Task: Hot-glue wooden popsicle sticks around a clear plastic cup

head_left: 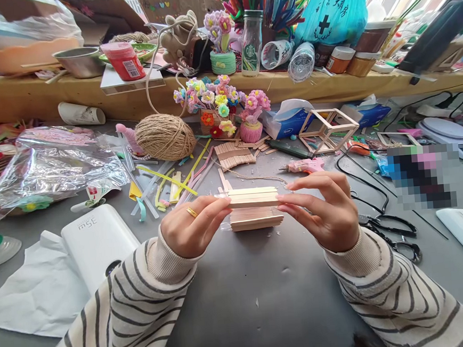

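Observation:
Between my two hands is a row of pale wooden craft sticks [253, 197], lying side by side and held level. The fingertips of my left hand [193, 227], which wears a gold ring, pinch the left end. My right hand [324, 209] pinches the right end with thumb and fingers, its upper fingers slightly raised. Just below and behind the held sticks, more craft sticks [256, 223] lie stacked on the grey table [248, 290]; whether the two touch I cannot tell. Farther back is a flat bundle of craft sticks [235, 157].
A pink glue gun [305, 166] and black scissors [396, 230] lie to the right, near an open wooden stick frame [328, 129]. A twine ball [165, 137] and pipe-cleaner flowers [211, 97] stand behind. On the left are a white power bank [98, 243] and crumpled paper [40, 287].

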`<act>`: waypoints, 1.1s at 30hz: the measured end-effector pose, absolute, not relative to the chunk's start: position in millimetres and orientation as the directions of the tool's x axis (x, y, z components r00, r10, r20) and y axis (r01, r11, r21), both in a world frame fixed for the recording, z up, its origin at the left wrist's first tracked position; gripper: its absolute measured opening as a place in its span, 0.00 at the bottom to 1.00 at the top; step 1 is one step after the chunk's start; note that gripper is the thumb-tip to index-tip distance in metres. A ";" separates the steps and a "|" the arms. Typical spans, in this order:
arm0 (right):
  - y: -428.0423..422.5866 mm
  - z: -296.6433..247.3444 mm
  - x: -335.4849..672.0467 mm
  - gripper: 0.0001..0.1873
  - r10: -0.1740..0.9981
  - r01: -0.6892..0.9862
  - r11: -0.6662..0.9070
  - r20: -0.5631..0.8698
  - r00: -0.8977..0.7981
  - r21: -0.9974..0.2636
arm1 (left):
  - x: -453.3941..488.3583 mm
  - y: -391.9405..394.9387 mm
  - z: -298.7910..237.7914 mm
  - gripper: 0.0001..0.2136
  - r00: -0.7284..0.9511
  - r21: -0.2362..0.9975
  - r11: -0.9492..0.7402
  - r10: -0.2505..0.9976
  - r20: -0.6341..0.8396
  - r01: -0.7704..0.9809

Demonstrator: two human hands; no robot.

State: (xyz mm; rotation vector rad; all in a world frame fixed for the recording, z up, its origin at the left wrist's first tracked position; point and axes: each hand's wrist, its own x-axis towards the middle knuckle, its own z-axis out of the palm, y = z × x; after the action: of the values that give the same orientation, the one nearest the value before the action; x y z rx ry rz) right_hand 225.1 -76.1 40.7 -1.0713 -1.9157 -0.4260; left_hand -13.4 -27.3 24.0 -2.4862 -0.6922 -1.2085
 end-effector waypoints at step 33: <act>-71.4 21.7 234.1 0.07 0.678 0.776 0.547 0.710 -0.190 -0.315 | -8.5 -34.1 10.7 0.24 0.543 0.482 -0.738 0.674 0.501 0.471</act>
State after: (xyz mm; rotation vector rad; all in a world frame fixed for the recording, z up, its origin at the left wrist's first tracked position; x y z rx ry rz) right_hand 234.1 -71.4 21.7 -1.1806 -1.9224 -0.1430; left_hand -8.5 -34.1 10.7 -3.0085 -1.1482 -1.1992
